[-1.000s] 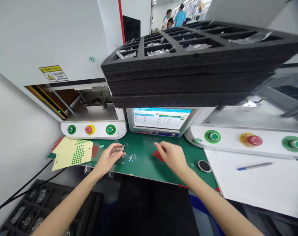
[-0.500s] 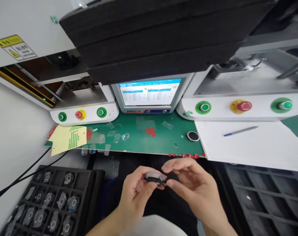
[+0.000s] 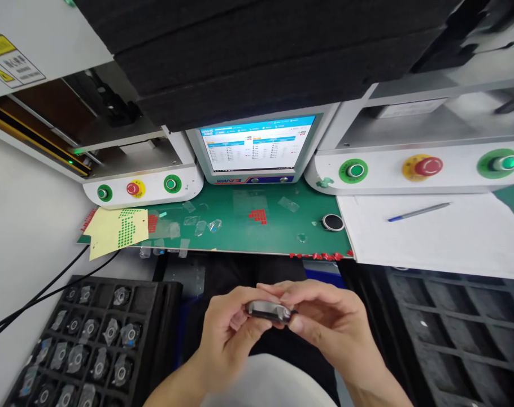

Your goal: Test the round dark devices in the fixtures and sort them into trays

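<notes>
A small dark grey watch case (image 3: pixel 268 311) with a shiny edge is held edge-on between my two hands, above my lap. My left hand (image 3: pixel 229 328) pinches its left end, thumb below and fingers behind. At the right end, my right hand (image 3: pixel 333 322) has its thumb and fingertips closed on the case. My fingers hide part of it. Beyond the hands, a round watch piece with a black face (image 3: pixel 332 222) lies on the green mat (image 3: pixel 278 237).
At lower left, a black foam tray (image 3: pixel 144 297) holds several film-covered watch parts. Another black tray (image 3: pixel 456 333) is at right. White paper (image 3: pixel 409 243) carries a pen (image 3: pixel 420 212). Behind stand a monitor (image 3: pixel 257 147) and button panels; black foam (image 3: pixel 261 56) overhangs.
My right hand's raised fingers have come in and closed on the right end of the watch case. The case has turned slightly. The view has tilted down a little.
</notes>
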Demonstrator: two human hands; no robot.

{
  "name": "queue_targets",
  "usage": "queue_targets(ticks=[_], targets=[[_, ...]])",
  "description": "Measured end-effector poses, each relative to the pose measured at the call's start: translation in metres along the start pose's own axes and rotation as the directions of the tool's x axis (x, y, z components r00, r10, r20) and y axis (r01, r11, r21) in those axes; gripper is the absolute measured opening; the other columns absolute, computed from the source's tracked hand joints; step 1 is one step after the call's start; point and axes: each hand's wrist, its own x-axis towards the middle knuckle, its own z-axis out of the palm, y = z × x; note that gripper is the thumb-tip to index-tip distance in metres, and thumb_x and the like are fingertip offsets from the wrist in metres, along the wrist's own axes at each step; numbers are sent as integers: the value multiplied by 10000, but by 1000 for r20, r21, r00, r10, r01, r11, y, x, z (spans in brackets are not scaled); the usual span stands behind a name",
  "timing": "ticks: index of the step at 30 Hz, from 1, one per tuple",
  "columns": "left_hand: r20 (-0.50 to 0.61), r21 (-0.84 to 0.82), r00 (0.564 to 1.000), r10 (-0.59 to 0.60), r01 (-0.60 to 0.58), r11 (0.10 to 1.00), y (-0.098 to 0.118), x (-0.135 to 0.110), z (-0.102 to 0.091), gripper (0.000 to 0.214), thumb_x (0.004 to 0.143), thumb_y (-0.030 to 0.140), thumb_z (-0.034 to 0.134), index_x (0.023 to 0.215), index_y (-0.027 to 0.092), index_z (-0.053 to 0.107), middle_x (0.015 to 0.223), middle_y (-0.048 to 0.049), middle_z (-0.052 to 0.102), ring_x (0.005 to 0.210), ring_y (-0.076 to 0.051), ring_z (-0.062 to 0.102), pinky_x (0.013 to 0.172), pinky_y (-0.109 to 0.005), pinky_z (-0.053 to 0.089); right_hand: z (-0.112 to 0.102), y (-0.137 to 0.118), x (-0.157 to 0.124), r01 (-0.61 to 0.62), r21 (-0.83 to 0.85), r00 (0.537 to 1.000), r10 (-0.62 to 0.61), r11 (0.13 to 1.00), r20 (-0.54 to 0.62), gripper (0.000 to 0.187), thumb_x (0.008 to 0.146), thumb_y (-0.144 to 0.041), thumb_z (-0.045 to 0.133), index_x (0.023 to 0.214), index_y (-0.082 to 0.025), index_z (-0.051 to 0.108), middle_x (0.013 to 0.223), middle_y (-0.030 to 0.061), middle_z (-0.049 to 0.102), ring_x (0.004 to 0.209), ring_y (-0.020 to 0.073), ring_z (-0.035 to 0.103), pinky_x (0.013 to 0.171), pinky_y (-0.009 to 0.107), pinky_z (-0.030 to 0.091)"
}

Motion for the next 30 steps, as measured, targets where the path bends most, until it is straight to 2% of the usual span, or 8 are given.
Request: queue_targets(ticks=[4, 7, 9, 12, 18, 20, 23, 30], targets=[[1, 168, 995, 96, -95, 981, -3, -7, -1, 215, 964, 222, 589, 1158, 245, 679, 911, -34, 766, 768, -133, 722, 735, -179, 568, 0, -4, -2, 170, -85, 985, -168, 982, 33, 256, 857, -354, 748, 1085, -239, 724, 1070, 89, 758, 989, 215, 731, 864, 317, 621], [39, 233, 986, 164, -169, 958, -7, -11, -2, 259, 962, 183, 577, 1212, 213, 638, 977, -69, 757, 825, -150, 725, 739, -196, 572, 3, -4, -4, 293, -234, 947, -315, 927, -65, 74, 874, -152, 704, 926, -199, 679, 889, 49, 739, 910, 191, 723, 822, 319, 631], [56, 246, 982, 183, -191, 950, -10, -13, -3, 274, 964, 156, 562, 1228, 197, 622, 989, -79, 754, 868, -156, 724, 760, -201, 578, 5, -4, -5, 316, -322, 923, -368, 892, -114, 215, 840, 6, 648, 792, -195, 591, 791, 6, 691, 827, 151, 701, 767, 274, 623], [87, 246, 979, 184, -201, 948, -11, -13, -5, 300, 966, 119, 541, 1253, 182, 601, 1037, -93, 746, 952, -157, 715, 835, -209, 576, 7, -3, -7, 337, -396, 910, -404, 854, -96, 284, 798, 64, 618, 759, -196, 511, 760, -11, 660, 771, 136, 672, 717, 262, 606], [162, 281, 961, 225, -263, 923, -6, -13, -10, 296, 1013, 166, 462, 1283, 123, 575, 1138, -153, 713, 1069, -166, 687, 932, -226, 556, 4, 0, -16, 397, -550, 882, -472, 735, 6, 317, 749, 119, 595, 793, -185, 518, 826, 13, 670, 793, 156, 666, 700, 294, 588], [160, 297, 959, 235, -274, 915, -5, -12, -11, 295, 1020, 184, 451, 1278, 124, 582, 1127, -152, 716, 1049, -165, 693, 918, -224, 563, 3, 1, -18, 400, -572, 877, -481, 716, 11, 316, 752, 119, 599, 806, -183, 522, 833, 20, 667, 786, 159, 660, 693, 303, 584], [174, 293, 964, 203, -248, 924, -4, -10, -14, 304, 1016, 190, 455, 1289, 158, 586, 1128, -137, 724, 1008, -171, 708, 875, -237, 583, 2, 0, -18, 354, -572, 905, -425, 740, 11, 311, 768, 107, 595, 832, -190, 526, 828, 25, 651, 768, 162, 649, 663, 306, 572], [257, 232, 958, 131, -193, 953, -6, -9, -22, 337, 989, 145, 497, 1310, 203, 578, 1102, -114, 744, 996, -192, 709, 853, -278, 586, -5, -6, -14, 305, -492, 952, -272, 815, 139, 281, 818, 54, 567, 848, -215, 494, 795, 16, 606, 689, 146, 594, 571, 279, 509]])
